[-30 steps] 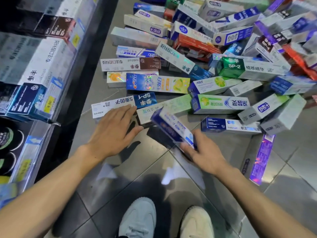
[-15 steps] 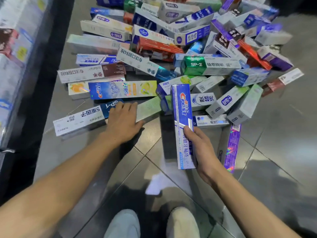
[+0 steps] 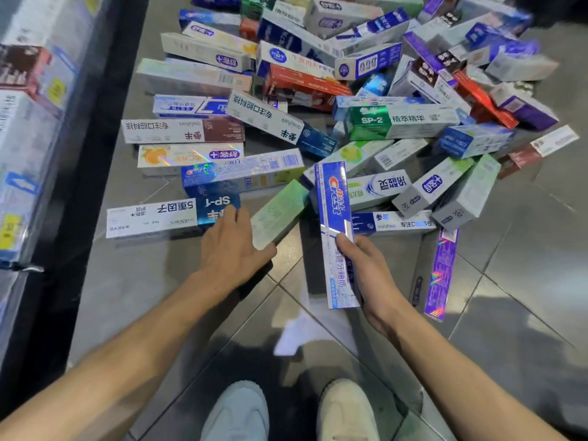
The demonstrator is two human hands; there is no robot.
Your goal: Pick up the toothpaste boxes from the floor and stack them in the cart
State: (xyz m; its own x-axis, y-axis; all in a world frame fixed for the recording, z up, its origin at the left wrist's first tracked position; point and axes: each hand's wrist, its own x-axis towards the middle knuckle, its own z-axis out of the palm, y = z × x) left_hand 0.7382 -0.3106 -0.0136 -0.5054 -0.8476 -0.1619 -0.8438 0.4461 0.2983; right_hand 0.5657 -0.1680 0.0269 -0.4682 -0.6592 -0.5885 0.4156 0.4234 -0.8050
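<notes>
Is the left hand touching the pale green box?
Touching. In the head view the left hand lies over the near corner of the pale green box, thumb against its edge, with no gap showing.

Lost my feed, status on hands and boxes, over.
Right hand grips blue Crest box. Left hand open, fingers on SP-1 box. Pile on floor; cart not in view.

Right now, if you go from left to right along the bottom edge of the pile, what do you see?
Shop shelf → white and blue box → left hand → green box → blue box in the right hand → purple box.
</notes>
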